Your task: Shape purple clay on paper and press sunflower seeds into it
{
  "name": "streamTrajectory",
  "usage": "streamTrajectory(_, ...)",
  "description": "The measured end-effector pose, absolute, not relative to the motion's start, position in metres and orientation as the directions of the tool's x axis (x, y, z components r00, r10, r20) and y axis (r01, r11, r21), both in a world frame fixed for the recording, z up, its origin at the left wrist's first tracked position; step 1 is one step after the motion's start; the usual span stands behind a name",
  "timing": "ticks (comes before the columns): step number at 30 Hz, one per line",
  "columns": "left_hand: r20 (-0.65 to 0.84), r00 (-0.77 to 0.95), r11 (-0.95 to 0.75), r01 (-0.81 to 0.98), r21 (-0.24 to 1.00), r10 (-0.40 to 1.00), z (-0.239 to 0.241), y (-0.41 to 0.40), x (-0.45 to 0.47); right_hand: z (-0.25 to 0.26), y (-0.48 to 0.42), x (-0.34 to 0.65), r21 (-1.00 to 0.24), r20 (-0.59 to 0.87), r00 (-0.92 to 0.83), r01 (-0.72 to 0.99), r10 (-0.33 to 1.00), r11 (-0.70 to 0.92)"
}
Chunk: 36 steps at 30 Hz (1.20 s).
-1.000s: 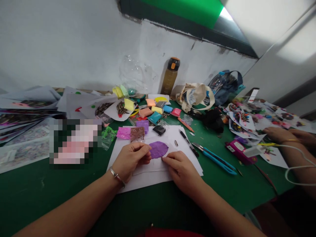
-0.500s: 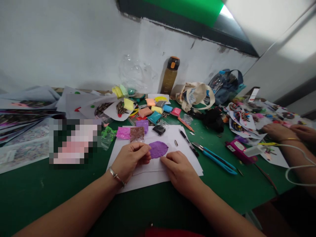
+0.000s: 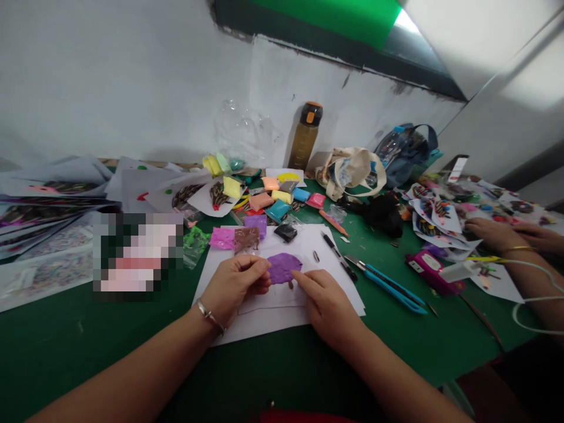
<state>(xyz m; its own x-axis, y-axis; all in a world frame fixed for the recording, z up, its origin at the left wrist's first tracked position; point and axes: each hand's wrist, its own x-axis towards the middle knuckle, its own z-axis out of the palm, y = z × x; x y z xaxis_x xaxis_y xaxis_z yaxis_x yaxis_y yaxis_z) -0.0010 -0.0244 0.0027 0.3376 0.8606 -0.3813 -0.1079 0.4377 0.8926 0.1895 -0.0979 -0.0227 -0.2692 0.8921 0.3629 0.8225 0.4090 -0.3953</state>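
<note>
A flat, roughly oval sheet of purple modelling clay point(image 3: 284, 267) is held above white paper point(image 3: 264, 317). My left hand point(image 3: 233, 285) pinches its left edge between thumb and fingers. On the opposite side, my right hand point(image 3: 328, 299) has its index fingertip on the lower right edge, the other fingers curled in. A small brownish tip shows just under that edge; I cannot make out whether it is a fingertip. Small packets of pink clay point(image 3: 221, 238), brown clay point(image 3: 247, 239) and black clay point(image 3: 286, 232) lie at the paper's far edge.
To the right are a black pen point(image 3: 339, 255) and a blue utility knife point(image 3: 394, 288) with its blade showing. A pink device point(image 3: 434, 273) carries a white plug and cable. Behind stand a bottle point(image 3: 305, 138) and a cloth bag point(image 3: 350, 173). Another person's hands point(image 3: 497, 235) work at far right.
My right index finger has moved up from beside the purple clay onto its lower right edge. My left hand keeps its pinch. The whole view has shifted slightly.
</note>
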Motion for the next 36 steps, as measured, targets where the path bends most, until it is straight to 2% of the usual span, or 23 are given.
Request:
streamTrajectory(7, -0.377, 0.334, 0.430, -0.100, 0.897, 0.864, 0.003, -0.024, 0.000, -0.022, -0.105, 0.187, -0.186, 0.303, -0.371, 0.880, 0.878, 0.436)
streamTrajectory(15, -0.376, 0.333, 0.429, -0.102, 0.897, 0.865, 0.005, -0.025, 0.001, -0.019, -0.108, 0.187, -0.140, 0.230, -0.419, 0.879, 0.879, 0.456)
streamTrajectory(18, -0.369, 0.335, 0.424, -0.107, 0.899, 0.867, 0.004, -0.025, 0.000, -0.018, -0.111, 0.187, -0.165, 0.235, -0.410, 0.877, 0.881, 0.452)
streamTrajectory(23, -0.378, 0.328, 0.430, -0.103, 0.897, 0.866, 0.004, -0.025, 0.000, -0.015, -0.115, 0.187, -0.272, 0.281, -0.341, 0.868, 0.897, 0.415)
streamTrajectory(29, -0.375, 0.324, 0.422, -0.088, 0.902, 0.869, 0.006, -0.026, 0.001, -0.013, -0.114, 0.184, -0.269, 0.278, -0.329, 0.876, 0.903, 0.402)
streamTrajectory(36, -0.379, 0.332, 0.430, -0.093, 0.898, 0.864, 0.005, -0.025, 0.000, -0.015, -0.115, 0.186, -0.345, 0.306, -0.280, 0.858, 0.910, 0.380)
